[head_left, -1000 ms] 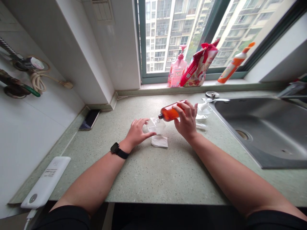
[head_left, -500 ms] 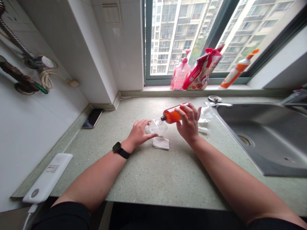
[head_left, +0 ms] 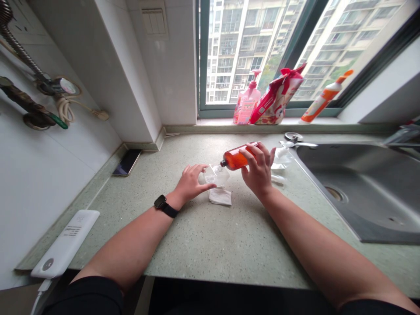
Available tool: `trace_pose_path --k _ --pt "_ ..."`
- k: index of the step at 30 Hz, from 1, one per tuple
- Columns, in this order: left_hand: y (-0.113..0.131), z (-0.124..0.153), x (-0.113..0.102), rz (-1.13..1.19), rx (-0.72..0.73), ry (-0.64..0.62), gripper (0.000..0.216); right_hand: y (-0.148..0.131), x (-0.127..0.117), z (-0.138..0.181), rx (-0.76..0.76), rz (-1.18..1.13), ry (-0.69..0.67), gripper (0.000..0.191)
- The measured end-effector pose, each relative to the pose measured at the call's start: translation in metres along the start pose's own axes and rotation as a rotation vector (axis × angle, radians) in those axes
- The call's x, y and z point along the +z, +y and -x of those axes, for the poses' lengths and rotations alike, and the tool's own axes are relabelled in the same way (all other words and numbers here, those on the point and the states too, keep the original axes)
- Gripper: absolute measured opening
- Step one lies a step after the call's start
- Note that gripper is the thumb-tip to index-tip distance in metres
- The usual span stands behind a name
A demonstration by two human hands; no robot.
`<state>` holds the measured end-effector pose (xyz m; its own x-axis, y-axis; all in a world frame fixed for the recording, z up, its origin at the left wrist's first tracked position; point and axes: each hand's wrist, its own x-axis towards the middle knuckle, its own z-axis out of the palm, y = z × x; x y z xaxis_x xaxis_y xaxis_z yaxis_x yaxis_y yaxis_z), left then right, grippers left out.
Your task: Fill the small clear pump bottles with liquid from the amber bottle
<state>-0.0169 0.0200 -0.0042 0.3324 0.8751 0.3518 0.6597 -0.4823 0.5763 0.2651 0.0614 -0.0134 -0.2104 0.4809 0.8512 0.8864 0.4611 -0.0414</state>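
My right hand (head_left: 257, 168) is wrapped round an amber bottle (head_left: 234, 158), tipped with its dark open neck pointing down to the left. Right below that neck is the mouth of a clear bottle (head_left: 218, 177) on the counter. The fingers and thumb of my left hand (head_left: 192, 183) curve round the clear bottle's left side and steady it. Just in front of it lies a folded white tissue (head_left: 220, 197). Whether liquid is running between the two bottles is too fine to make out.
Right of my right hand lie a white spray head (head_left: 288, 144) and a small whitish piece (head_left: 278, 180), near the steel sink (head_left: 361, 188). A phone (head_left: 127, 162) and a white power bank (head_left: 65, 244) rest at left. A pink pump bottle (head_left: 246, 103), red pouch (head_left: 278, 96) and orange-white bottle (head_left: 323, 100) line the windowsill.
Both hands and both bottles hold practically the same position. Only the whole view has shifted very slightly.
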Motion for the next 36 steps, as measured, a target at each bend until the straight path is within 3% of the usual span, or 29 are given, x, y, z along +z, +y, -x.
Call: trace_pose_path --k 36 --pt "-0.0002 -0.0008 -0.0023 -0.018 -0.005 -0.014 0.071 0.0002 0.0002 -0.0005 0.007 0.01 -0.013 0.071"
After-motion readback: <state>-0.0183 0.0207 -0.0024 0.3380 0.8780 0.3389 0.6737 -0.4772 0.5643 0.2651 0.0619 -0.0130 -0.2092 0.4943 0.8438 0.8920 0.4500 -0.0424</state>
